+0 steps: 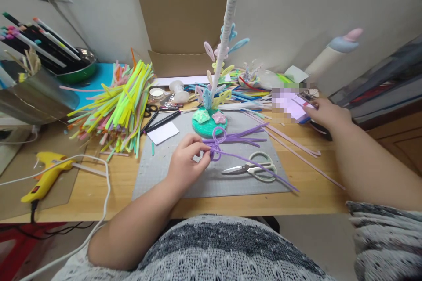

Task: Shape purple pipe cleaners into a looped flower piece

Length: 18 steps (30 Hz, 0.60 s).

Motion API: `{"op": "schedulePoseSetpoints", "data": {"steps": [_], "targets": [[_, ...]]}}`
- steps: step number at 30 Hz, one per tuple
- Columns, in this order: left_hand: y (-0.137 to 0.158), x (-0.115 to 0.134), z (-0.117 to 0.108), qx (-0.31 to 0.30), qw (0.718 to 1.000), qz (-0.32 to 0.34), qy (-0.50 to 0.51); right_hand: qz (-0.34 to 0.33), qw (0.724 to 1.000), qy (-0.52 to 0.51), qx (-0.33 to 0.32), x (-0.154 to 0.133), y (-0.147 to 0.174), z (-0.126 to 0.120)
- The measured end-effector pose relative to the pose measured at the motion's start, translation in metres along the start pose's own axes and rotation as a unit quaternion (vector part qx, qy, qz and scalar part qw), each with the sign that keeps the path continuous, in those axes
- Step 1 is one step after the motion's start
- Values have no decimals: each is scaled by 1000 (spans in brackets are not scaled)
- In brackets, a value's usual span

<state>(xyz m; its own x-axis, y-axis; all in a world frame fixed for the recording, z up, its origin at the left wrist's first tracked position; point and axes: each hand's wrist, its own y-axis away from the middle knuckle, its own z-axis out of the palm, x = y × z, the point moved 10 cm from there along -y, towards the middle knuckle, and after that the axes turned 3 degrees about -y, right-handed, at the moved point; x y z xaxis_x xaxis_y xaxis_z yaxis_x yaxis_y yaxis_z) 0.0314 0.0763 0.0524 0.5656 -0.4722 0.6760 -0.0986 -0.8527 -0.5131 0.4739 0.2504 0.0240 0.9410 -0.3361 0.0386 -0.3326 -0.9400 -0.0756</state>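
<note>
My left hand (187, 158) is closed in a pinch on a purple pipe cleaner (244, 158) above the grey cutting mat. Several loops are bent into it near the fingertips, and one long straight end runs down to the right. More purple pipe cleaners (250, 136) lie just behind. Off to the right, my right hand (325, 112) reaches over a lit, purplish screen (290, 103), partly blurred out, with its fingers stretched out at the edge. Scissors (260, 167) with pale handles rest on the mat under the long purple end.
A green round base (209, 128) carries a white wrapped stem (226, 37) with pastel loops. Bundled pipe cleaners (115, 109) lie left of the mat (204, 186). A yellow glue gun (46, 175) trails a white cord. Pink pipe cleaners (296, 145) lie right.
</note>
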Motion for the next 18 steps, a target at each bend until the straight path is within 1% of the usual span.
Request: {"op": "schedulePoseSetpoints", "data": {"steps": [3,6,10,14,15,17,18], "targets": [[0,2,0,0,1000,4,0,31,999,15,-36,-2,3,11],[0,2,1,-1,1000,7,3,53,998,6,-18,-6,6,12],[1,1,4,-6,1000,4,5,84,996,7,16,-4,7,12],[2,-1,4,-6,1000,1,7,93,996,-5,18,-3,5,15],[2,-1,4,-6,1000,1,7,98,995,-17,25,-4,6,12],[2,-1,3,-5,1000,1,9,108,990,-52,67,-11,17,-3],[2,0,3,-5,1000,1,11,109,982,-73,135,-16,29,-22]]}}
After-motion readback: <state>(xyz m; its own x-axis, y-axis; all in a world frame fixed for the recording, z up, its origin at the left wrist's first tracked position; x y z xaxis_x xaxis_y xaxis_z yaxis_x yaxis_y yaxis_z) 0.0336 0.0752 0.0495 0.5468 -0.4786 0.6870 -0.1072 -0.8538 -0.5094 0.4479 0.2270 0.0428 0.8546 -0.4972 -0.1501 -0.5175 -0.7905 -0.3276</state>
